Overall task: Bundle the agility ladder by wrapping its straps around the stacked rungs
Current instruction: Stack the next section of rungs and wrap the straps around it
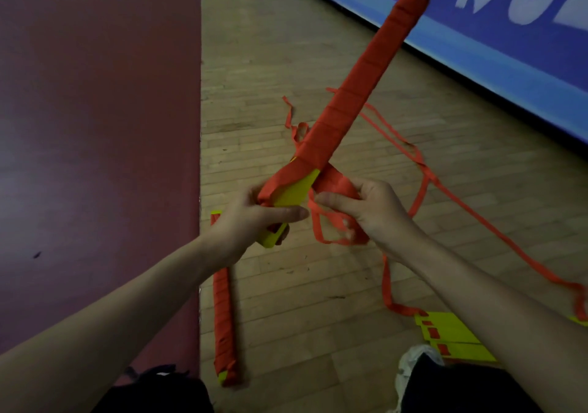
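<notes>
At centre frame, the left hand (pixel 254 218) curls around the bare yellow end of the stacked rungs (pixel 359 94), which are red-wrapped toward upper right, while the right hand (pixel 366 212) pinches loose strap (pixel 337 183) loops. Wrapping seems nearly finished, and next the strap likely needs pulling taut over that end. No containers show.
</notes>
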Demonstrator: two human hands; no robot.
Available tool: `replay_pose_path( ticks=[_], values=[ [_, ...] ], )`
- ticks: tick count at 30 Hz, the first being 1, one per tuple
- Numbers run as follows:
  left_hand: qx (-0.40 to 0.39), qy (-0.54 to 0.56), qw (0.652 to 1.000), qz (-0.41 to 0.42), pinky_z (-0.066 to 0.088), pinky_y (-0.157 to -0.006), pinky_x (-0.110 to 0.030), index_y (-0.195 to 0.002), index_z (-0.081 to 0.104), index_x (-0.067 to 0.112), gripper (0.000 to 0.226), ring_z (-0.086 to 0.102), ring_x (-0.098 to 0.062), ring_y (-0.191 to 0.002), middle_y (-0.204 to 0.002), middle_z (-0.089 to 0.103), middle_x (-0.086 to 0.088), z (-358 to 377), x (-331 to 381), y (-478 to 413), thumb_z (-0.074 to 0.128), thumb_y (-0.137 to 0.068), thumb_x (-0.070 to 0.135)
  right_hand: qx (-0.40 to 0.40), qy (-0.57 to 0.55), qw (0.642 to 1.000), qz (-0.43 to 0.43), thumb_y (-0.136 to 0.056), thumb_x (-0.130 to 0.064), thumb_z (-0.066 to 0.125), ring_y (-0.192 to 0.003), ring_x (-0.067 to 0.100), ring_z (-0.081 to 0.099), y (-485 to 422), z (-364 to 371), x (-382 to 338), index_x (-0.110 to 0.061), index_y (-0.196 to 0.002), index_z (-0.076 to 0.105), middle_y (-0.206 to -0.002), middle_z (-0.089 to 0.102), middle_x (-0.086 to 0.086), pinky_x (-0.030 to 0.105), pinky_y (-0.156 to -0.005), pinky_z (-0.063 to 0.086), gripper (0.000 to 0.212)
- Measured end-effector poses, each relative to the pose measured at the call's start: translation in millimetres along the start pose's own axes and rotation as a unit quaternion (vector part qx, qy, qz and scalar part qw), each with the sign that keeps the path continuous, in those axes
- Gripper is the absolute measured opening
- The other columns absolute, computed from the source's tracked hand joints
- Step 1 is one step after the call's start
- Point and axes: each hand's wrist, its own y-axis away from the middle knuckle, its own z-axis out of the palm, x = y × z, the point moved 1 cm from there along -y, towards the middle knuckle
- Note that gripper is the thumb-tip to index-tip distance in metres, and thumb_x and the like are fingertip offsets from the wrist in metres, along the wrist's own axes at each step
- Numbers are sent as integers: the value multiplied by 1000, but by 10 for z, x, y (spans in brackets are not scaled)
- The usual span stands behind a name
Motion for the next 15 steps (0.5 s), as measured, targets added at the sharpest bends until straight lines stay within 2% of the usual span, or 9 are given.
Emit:
replay_pose_path(
  ticks=[3,7,10,12,13,14,15],
  values=[
    [41,-27,999,-15,45,-47,-28,-103,62,9,29,54,-19,-52,-71,56,-9,52,-34,-11,77,-77,6,28,99,994,-46,-76,-35,78,-37,12,46,-4,40,-39,-1,-86,68,-45,50,-5,20,-34,35,36],
    [56,-70,996,-27,44,-45,-27,-102,59,8,30,53,-16,-51,-64,54,-5,104,-73,-17,77,-78,7,50,131,988,-66,-78,-39,75,-33,8,44,-5,112,-51,3,-71,60,-41,47,-6,16,-36,33,46],
    [92,-203,975,-10,49,-49,-33,-101,54,11,33,55,-18,-55,-68,58,-3,149,-96,-21,78,-80,19,64,119,990,-31,-83,-44,68,-30,5,43,7,150,-77,-7,-59,53,-37,44,-8,14,-37,33,46],
    [117,-361,925,17,53,-62,-41,-106,49,16,37,58,-21,-69,-80,59,1,184,-113,-16,73,-83,32,75,117,990,-3,-85,-49,64,-29,4,42,10,178,-98,-13,-54,49,-33,42,-9,13,-37,33,49],
    [126,-453,882,37,52,-66,-42,-110,46,17,38,60,-23,-75,-87,59,1,215,-119,-5,68,-87,37,82,114,990,10,-85,-53,62,-29,4,41,8,192,-108,-16,-52,48,-33,41,-9,13,-37,33,51],
    [137,-536,830,69,50,-63,-41,-115,43,15,37,62,-24,-78,-92,59,-1,249,-127,3,60,-92,39,89,108,990,22,-84,-56,61,-30,4,40,0,204,-113,-17,-49,48,-32,41,-9,13,-38,32,53],
    [150,-595,781,110,46,-55,-38,-117,43,13,35,63,-24,-76,-92,59,-2,286,-136,15,55,-95,39,93,100,990,31,-83,-58,61,-30,3,40,-9,214,-117,-18,-49,50,-32,42,-9,14,-39,32,53]
  ],
)
